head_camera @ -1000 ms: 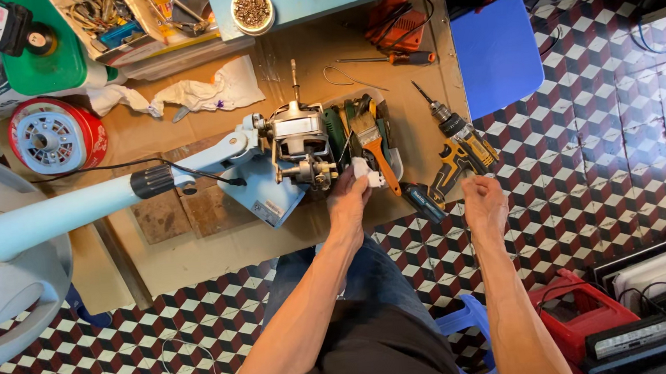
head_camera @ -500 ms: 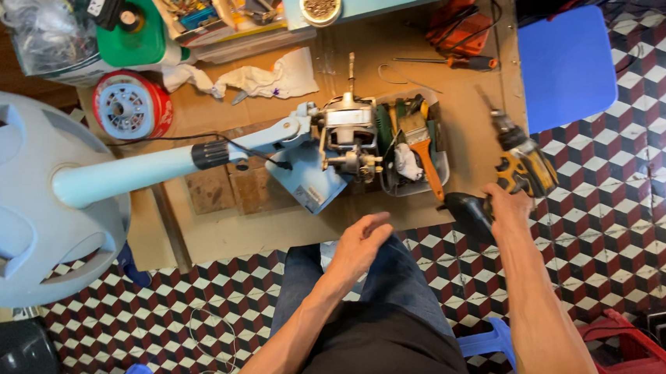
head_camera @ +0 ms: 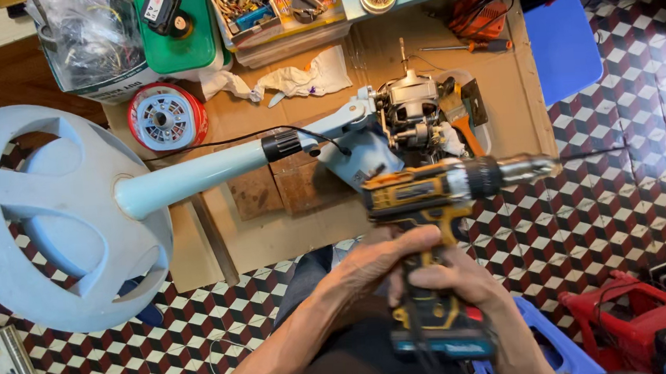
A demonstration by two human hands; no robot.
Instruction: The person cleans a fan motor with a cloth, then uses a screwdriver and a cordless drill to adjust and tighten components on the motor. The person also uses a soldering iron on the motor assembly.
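Left hand [head_camera: 377, 263]: wrapped round drill [head_camera: 436, 203] grip.
Right hand [head_camera: 453, 280]: closed on same grip, lower.
Drill: raised over lap, bit pointing right.
Fan [head_camera: 192, 177]: lying on table [head_camera: 274, 238].

A clear plastic bag [head_camera: 92, 36] lies top left; beside it, perhaps a white-labelled black battery [head_camera: 160, 8].

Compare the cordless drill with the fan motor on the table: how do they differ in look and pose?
The cordless drill is yellow and black, lifted in both hands; the fan motor is bare grey metal, lying on the cardboard-covered table. The drill's casing is closed; the motor's parts are exposed.
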